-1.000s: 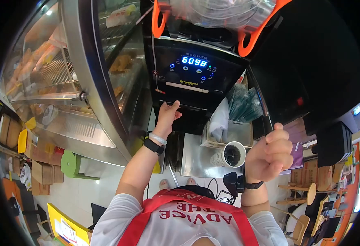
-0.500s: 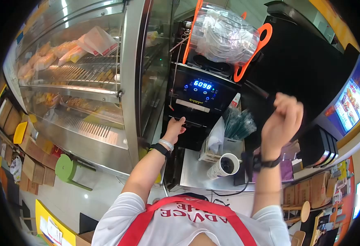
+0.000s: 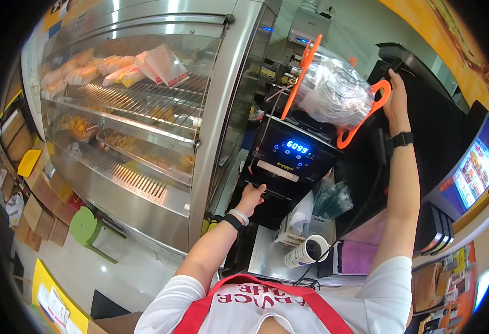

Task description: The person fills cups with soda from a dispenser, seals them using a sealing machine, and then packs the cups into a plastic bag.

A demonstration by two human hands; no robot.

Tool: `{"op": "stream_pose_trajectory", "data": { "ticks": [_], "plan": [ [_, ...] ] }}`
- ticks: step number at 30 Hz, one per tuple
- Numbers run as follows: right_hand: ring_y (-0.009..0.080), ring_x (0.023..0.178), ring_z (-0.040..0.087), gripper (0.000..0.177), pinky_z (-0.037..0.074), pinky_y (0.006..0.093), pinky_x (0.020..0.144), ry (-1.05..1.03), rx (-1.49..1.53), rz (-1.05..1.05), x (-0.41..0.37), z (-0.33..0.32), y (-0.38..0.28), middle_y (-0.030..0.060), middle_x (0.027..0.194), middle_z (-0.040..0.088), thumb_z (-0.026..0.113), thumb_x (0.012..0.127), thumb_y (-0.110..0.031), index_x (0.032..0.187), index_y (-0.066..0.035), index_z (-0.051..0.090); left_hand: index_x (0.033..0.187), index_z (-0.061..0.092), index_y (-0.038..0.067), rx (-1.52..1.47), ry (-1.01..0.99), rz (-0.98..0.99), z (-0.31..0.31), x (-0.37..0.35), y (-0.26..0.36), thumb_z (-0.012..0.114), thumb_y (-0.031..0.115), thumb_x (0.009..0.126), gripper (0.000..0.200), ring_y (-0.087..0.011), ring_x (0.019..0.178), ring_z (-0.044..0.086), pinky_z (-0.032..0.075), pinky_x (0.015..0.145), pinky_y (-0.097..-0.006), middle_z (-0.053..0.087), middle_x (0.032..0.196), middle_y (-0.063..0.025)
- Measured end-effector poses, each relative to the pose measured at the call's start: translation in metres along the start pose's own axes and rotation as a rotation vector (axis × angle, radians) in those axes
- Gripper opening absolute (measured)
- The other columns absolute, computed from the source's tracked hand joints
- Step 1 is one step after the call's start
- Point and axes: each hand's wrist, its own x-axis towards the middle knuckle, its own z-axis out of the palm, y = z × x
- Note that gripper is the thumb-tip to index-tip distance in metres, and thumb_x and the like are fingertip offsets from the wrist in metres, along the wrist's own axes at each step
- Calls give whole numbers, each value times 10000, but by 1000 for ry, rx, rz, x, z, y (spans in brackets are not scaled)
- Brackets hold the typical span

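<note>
A black cup sealing machine [image 3: 289,167] with a lit blue display reading 6099 stands in front of me. At its lower front my left hand [image 3: 251,199] grips the dark front tray, fingers curled at its edge. On top of the machine sits a roll of clear film [image 3: 333,89] between orange holders. My right hand [image 3: 397,106] is raised beyond the right orange holder [image 3: 382,92], fingertips at a small dark part by the black panel; I cannot tell what they hold. Below the machine, a printed paper cup [image 3: 306,250] with dark contents is on the counter.
To the left is a glass warming cabinet [image 3: 122,111] with wrapped food. Wrapped green straws [image 3: 333,199] stand beside the cup. A black cable [image 3: 355,225] crosses near my right arm. A lit menu screen [image 3: 475,158] is at the right, a green stool [image 3: 85,227] on the floor.
My right hand has gone up and away toward the black panel. The left hand stays at the machine's lower front. The display went from 6098 to 6099, and the view has shifted.
</note>
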Motion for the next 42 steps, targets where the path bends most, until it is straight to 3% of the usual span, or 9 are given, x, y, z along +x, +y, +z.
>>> {"op": "stream_pose_trajectory", "data": {
  "ticks": [4,9,12,15,18,20,24,28,42],
  "plan": [
    [292,1144,419,335,324,376,978,229,31,-96,-36,6,-8,130,1184,460,503,847,-135,1145,7,449,904,447,47,-4,-12,5,-3,7,-6,613,240,802,275,-80,500,441,389,466,-214,471,685,-3],
    [245,933,521,204,414,359,833,-23,128,-500,-186,57,-28,151,1012,529,422,870,-120,1014,11,482,887,430,22,-43,-3,46,-1,10,-11,621,247,796,310,-88,498,444,388,466,-216,469,686,-20],
    [164,844,531,104,414,266,746,-223,-595,-253,-256,85,14,110,867,547,488,815,-85,854,-22,561,894,450,17,5,-1,61,-1,6,-7,620,245,795,302,-92,497,445,393,471,-220,477,695,-26],
    [205,1089,455,221,376,283,872,-557,-475,316,-286,102,113,130,1214,439,564,765,-89,978,-43,601,1019,463,34,-54,-105,121,-6,10,-14,584,216,812,300,-131,719,539,441,620,-252,541,863,-52],
    [297,1105,447,234,395,373,872,-545,-848,98,-304,110,175,184,1162,468,580,724,-113,949,-49,606,1250,347,65,-103,-224,243,-12,20,-33,506,171,849,444,-168,1067,483,405,848,-276,471,1174,-94],
    [183,682,551,206,428,291,670,-469,-918,-450,-303,114,190,59,683,569,529,830,-218,687,-70,522,1285,294,73,-530,-265,126,-5,3,-12,454,124,865,453,-160,1108,441,386,882,-274,415,1231,-83],
    [251,1010,517,210,409,305,844,-526,-715,46,-310,108,160,158,1094,518,548,780,-79,971,-5,592,1176,406,72,-286,-219,333,-4,4,-18,450,98,864,317,-154,1043,494,404,858,-263,497,1130,-58],
    [105,755,538,157,452,224,641,-255,-294,423,-314,91,115,52,833,541,557,770,43,918,0,531,862,500,25,-125,-143,151,-6,17,-16,596,187,797,199,-106,589,521,418,507,-241,561,770,-48],
    [92,665,570,107,463,212,595,-86,-377,340,-293,38,98,44,754,586,581,771,-18,874,7,563,785,560,60,-13,-162,-118,-58,-150,-20,604,251,779,196,-82,526,467,355,478,-206,560,674,-15]
  ]
}}
